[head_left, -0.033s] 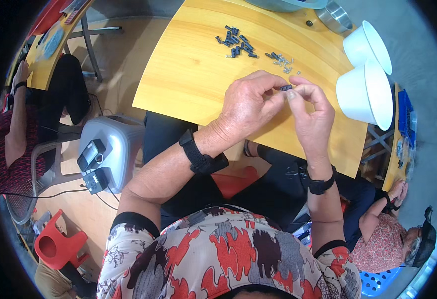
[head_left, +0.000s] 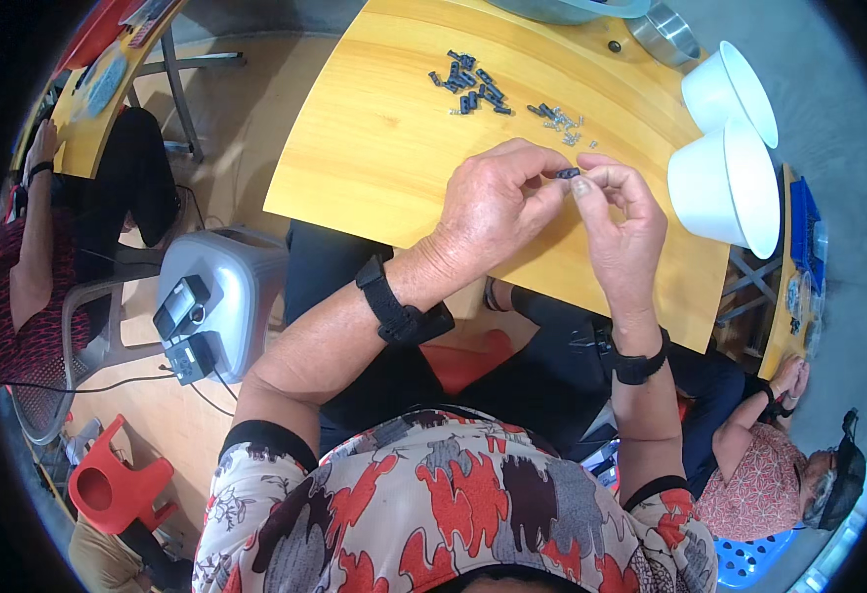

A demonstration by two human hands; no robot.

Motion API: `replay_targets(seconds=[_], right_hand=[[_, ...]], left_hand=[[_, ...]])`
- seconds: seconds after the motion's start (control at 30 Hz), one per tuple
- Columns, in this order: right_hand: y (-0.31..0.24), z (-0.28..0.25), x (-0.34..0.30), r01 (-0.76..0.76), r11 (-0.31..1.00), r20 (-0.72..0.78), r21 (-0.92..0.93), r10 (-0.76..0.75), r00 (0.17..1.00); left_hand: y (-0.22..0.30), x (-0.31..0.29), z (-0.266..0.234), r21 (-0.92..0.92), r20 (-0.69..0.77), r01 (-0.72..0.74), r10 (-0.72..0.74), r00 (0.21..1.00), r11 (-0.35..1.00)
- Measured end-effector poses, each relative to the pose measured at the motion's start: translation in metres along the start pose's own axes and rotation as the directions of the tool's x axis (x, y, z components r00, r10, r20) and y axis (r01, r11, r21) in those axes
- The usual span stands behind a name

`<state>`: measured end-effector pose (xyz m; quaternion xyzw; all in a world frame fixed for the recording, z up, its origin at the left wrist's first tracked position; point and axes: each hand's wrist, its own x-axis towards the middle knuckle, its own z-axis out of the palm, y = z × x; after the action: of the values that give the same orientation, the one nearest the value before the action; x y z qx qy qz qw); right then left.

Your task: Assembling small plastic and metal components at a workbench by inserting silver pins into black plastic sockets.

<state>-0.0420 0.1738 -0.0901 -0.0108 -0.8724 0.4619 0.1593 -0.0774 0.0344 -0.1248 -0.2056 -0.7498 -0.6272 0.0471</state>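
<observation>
Over the front of the wooden table (head_left: 354, 158), my left hand (head_left: 502, 193) pinches a small black plastic part (head_left: 567, 174) between thumb and index finger. My right hand (head_left: 623, 212) meets it from the right, thumb and fingertip closed at the part's end. Whatever those right fingertips hold is too small or hidden to make out. Just beyond my hands lies a scatter of tiny clear or silvery pieces (head_left: 570, 127). Farther back and to the left is a loose pile of similar black parts (head_left: 468, 84).
Two white tubs (head_left: 715, 183) stand along the table's right edge, with a metal bowl (head_left: 662, 35) behind them. A grey stool (head_left: 255, 267) bearing black devices (head_left: 184, 306) is at my left. Other people sit at tables on both sides; a red stool (head_left: 117, 479) stands lower left.
</observation>
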Motion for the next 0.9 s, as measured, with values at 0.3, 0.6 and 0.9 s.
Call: replay_targets(seconds=[0.3, 0.6, 0.9], right_hand=[[0.037, -0.009, -0.033, -0.084, 0.984, 0.024, 0.155, 0.081, 0.996], [0.029, -0.035, -0.041, 0.11, 0.992, 0.136, -0.068, -0.1, 0.986], [0.022, -0.029, -0.041, 0.14, 0.974, 0.158, -0.178, -0.112, 0.981]], left_hand=[[0.0, 0.01, -0.023, -0.518, 0.069, 0.351, -0.371, 0.926, 0.78], [0.011, -0.005, -0.056, -0.566, 0.026, 0.387, -0.454, 0.891, 0.727], [0.04, -0.054, -0.055, -0.287, 0.444, 0.522, -0.371, 0.815, 0.803]])
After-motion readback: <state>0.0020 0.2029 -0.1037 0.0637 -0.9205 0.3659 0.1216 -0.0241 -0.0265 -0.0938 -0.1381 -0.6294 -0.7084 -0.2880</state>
